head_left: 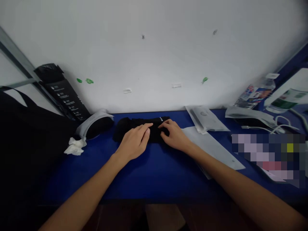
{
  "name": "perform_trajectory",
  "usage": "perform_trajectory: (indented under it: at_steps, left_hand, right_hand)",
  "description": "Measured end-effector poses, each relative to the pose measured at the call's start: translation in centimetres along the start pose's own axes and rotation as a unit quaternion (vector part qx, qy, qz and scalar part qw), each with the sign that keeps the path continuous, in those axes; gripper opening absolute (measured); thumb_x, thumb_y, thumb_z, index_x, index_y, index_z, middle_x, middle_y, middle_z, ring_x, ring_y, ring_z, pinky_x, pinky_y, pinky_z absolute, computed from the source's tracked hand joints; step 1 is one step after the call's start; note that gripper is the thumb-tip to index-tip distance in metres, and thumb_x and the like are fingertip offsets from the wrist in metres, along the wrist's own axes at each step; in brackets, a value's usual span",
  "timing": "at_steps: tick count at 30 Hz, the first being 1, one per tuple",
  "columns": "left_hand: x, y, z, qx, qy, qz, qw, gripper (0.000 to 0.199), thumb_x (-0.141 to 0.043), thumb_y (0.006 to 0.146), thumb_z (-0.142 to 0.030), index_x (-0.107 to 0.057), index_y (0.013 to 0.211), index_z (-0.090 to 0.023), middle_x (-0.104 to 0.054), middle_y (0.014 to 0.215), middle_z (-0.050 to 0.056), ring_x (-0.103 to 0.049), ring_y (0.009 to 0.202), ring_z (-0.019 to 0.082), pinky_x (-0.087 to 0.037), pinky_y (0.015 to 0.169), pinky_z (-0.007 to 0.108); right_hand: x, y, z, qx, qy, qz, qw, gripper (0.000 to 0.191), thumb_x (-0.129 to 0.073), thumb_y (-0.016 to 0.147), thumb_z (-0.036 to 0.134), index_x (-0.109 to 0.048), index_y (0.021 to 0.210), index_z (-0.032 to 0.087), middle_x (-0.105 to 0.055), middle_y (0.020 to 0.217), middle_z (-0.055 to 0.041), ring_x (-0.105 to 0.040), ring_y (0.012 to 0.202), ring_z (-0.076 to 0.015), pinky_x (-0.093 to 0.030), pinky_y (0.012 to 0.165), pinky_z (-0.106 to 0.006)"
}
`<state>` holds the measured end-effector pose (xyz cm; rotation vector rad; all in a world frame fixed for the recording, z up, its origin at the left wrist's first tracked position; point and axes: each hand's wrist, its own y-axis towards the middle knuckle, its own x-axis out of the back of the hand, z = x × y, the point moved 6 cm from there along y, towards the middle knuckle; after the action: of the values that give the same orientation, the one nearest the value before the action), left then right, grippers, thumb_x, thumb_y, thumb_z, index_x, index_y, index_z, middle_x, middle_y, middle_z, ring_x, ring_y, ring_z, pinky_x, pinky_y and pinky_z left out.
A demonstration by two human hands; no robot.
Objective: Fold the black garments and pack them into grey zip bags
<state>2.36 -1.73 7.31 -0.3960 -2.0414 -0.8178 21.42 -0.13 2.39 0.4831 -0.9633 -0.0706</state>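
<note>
A folded black cloth item (134, 123) with small white lettering near its right end lies on the blue table, close to the wall. My left hand (136, 141) rests on its middle, fingers stretched toward the right. On its right part lies my right hand (173, 134), the fingers bent and the thumb apart from them, with black fabric showing in the gap. Both hands touch the cloth; neither is wrapped round it. Just right of my right hand are a flat translucent pouch (207, 118) and a larger pale plastic bag (211, 147).
At left stand a black bag (29, 144), a tall black box (67, 96), a white-edged black pouch (99, 126) and a crumpled tissue (75, 146). A plastic bottle (256, 91), a white cable (262, 129) and a blurred-out flat item (269, 157) lie at right. A wall (154, 61) rises behind.
</note>
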Motion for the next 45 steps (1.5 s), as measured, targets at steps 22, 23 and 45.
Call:
perform_trajectory:
  at_steps: [22, 23, 45]
  left_hand:
    - [-1.2, 0.1, 2.9, 0.081, 0.049, 0.068, 0.993, 0.018, -0.07, 0.093, -0.044, -0.071, 0.097, -0.026, -0.074, 0.093, 0.002, -0.069, 0.088, 0.024, -0.052, 0.08, 0.037]
    - [-1.2, 0.1, 3.0, 0.066, 0.046, 0.064, 0.995, 0.025, -0.071, 0.093, -0.044, -0.071, 0.111, -0.027, -0.075, 0.11, 0.005, -0.069, 0.104, 0.027, -0.053, 0.09, 0.04]
    - [-2.0, -0.7, 3.7, 0.079, 0.075, 0.103, 0.989, 0.068, -0.039, 0.106, -0.066, -0.031, 0.166, -0.036, -0.029, 0.174, 0.012, -0.027, 0.161, 0.038, -0.027, 0.124, 0.062]
  right_hand:
    - [0.7, 0.2, 2.0, 0.06, 0.034, 0.022, 0.997, 0.026, -0.057, 0.083, 0.005, -0.076, 0.092, 0.021, -0.075, 0.098, -0.0053, -0.068, 0.091, -0.0216, -0.052, 0.09, -0.037]
    - [0.6, 0.1, 2.1, 0.057, 0.029, 0.022, 0.998, 0.027, -0.058, 0.083, 0.006, -0.076, 0.095, 0.021, -0.074, 0.102, -0.0061, -0.068, 0.097, -0.0232, -0.051, 0.094, -0.039]
    - [0.8, -0.3, 1.6, 0.037, -0.013, 0.007, 0.999, 0.064, -0.06, 0.09, 0.023, -0.052, 0.153, 0.015, -0.046, 0.163, -0.0179, -0.053, 0.143, -0.0344, -0.046, 0.117, -0.052]
